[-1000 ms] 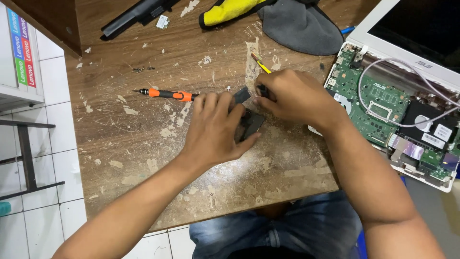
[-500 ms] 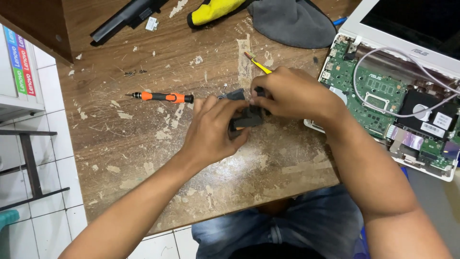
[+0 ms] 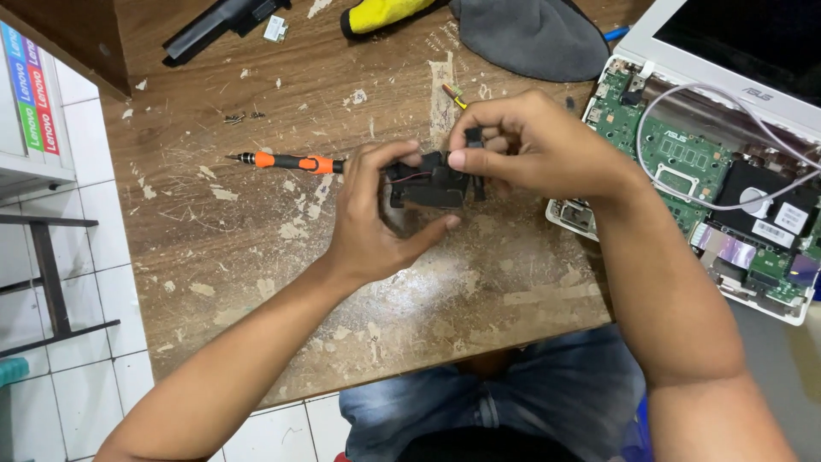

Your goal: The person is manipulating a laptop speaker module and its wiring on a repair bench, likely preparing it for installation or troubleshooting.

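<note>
Above the surface we pinch a black part with both hands, left and right; it seems light, stiff, with fragile wires, so hold its body edges; screwdriver at nine o'clock.

A dark laptop screen, framed in white, lay tilted back at the upper right corner of the tabletop. Below it, small white rectangular labels sat on the black parts of the opened board. At the far left edge stood a white box with red, green and blue stripes.
</note>
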